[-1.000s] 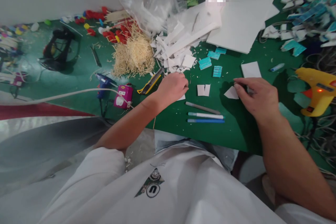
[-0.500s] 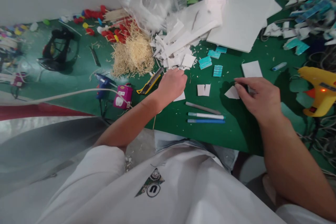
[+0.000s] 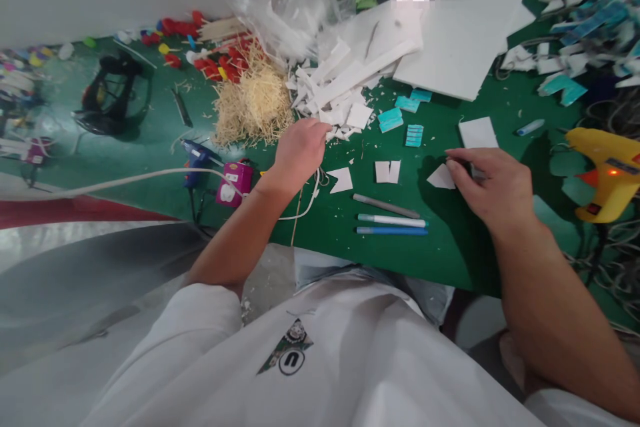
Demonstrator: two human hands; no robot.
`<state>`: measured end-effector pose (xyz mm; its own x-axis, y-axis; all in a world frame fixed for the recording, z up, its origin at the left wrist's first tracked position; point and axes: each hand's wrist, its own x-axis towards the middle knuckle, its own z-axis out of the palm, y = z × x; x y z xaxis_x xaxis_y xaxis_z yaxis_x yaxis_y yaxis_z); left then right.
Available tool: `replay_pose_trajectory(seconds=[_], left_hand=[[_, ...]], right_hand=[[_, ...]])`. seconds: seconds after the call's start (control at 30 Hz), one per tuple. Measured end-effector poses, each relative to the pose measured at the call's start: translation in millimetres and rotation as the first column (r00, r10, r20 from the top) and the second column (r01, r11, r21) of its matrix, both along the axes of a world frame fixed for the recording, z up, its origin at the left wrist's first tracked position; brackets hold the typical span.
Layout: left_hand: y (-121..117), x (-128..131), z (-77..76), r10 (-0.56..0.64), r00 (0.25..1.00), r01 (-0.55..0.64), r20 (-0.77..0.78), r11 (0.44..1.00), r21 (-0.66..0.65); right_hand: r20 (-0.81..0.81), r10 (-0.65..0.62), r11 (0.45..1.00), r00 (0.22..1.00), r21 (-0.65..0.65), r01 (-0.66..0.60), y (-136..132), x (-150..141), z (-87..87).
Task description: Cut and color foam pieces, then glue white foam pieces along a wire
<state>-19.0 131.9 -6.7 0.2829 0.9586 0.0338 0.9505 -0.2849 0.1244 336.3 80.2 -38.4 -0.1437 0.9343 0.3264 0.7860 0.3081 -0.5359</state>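
My right hand (image 3: 497, 187) pinches a small pointed piece of white foam board (image 3: 441, 177) between thumb and forefinger, just above the table. My left hand (image 3: 301, 152), fingers curled, is over the spot where a yellow-and-black utility knife lies. It covers nearly all of the knife, and whatever the fingers grip is hidden. A notched white foam piece (image 3: 341, 180) lies to the right of that hand, beside two small white pieces (image 3: 387, 171). Three pens (image 3: 393, 221) are lined up near the front edge. Behind my right hand rests a white foam rectangle (image 3: 479, 133).
A yellow glue gun (image 3: 611, 173) with a lit light stands at right, near tangled cables. White foam scraps (image 3: 330, 97), wood straw (image 3: 255, 103) and large foam sheets (image 3: 460, 40) fill the back. A blue glue gun (image 3: 197, 159) and magenta box (image 3: 234, 181) sit left.
My left hand has moved left from the notched foam piece to over the utility knife, uncovering that piece and a loop of white cord. My right hand stays put with its foam piece.
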Motion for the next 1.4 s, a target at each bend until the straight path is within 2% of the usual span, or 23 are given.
replay_pose_trajectory(seconds=[0.27, 0.47, 0.67, 0.83, 1.07, 1.2, 1.4], left_hand=[[-4, -4, -3.8, 0.039, 0.997, -0.041, 0.068, 0.999, 0.036], [-1, -9, -10.6, 0.035, 0.983, -0.054, 0.179, 0.993, 0.103], [0, -11, -17.6, 0.083, 0.939, -0.126, 0.333, 0.986, 0.111], [0, -10, -15.6, 0.106, 0.910, -0.156, 0.402, 0.983, 0.093], [0, -11, -7.4, 0.115, 0.898, -0.144, 0.425, 0.989, 0.036], [-1, -10, -6.1, 0.141, 0.881, -0.178, 0.452, 0.983, 0.040], [3, -21, -11.0, 0.185, 0.922, -0.237, 0.340, 0.964, 0.117]], right_hand=[[-0.003, 0.004, 1.000, 1.000, 0.003, -0.004, 0, 0, -0.1], [-0.010, -0.009, 1.000, 1.000, 0.005, 0.009, -1, -2, 0.6], [-0.006, -0.025, 1.000, 1.000, 0.003, 0.025, -1, -2, -0.1], [-0.004, -0.025, 1.000, 1.000, -0.004, 0.025, -1, -2, 0.3], [-0.003, -0.039, 0.999, 0.999, -0.007, 0.039, -1, -3, 0.3], [-0.004, -0.034, 0.999, 0.999, -0.013, 0.034, -1, -3, 0.2], [-0.003, -0.030, 1.000, 1.000, -0.001, 0.030, 0, -2, 0.2]])
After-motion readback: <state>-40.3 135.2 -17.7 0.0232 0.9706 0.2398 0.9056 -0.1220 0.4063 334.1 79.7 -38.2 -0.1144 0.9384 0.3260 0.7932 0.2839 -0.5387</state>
